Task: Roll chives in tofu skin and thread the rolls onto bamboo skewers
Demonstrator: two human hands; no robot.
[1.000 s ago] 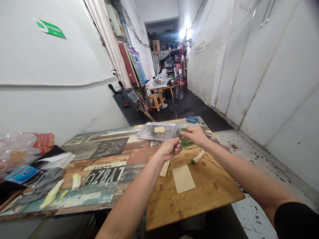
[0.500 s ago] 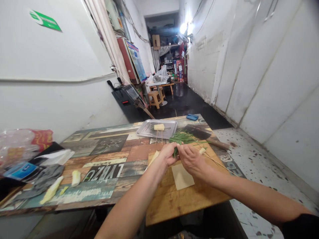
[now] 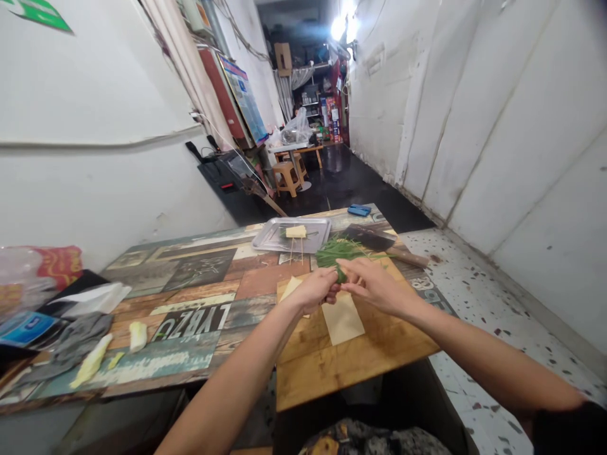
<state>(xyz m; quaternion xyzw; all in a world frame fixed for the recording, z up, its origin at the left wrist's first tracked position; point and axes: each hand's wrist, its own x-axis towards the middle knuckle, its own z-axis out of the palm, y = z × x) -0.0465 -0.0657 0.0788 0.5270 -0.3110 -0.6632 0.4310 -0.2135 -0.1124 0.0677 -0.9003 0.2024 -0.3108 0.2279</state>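
My left hand (image 3: 313, 291) and my right hand (image 3: 374, 282) meet over a wooden cutting board (image 3: 346, 354), both pinching a small bunch of green chives (image 3: 340, 273) between the fingertips. A larger pile of chives (image 3: 334, 249) lies just beyond them on the board. Under my hands sits a flat beige tofu-skin sheet (image 3: 342, 319); another folded piece (image 3: 290, 288) pokes out left of my left hand. A metal tray (image 3: 275, 237) farther back holds a pale rolled skewer (image 3: 296, 232).
A cleaver (image 3: 379, 243) lies behind the chives at the board's far right. The patterned table (image 3: 190, 316) carries plastic bags (image 3: 33, 284), a grey cloth (image 3: 78, 335) and pale vegetable pieces (image 3: 137, 335) at the left. A blue object (image 3: 359, 209) lies at the far corner. Stools (image 3: 287, 178) stand down the corridor.
My right hand came back from the chive pile to meet my left hand over the tofu-skin sheet, with a few chives now held between both. The view tilted down slightly.
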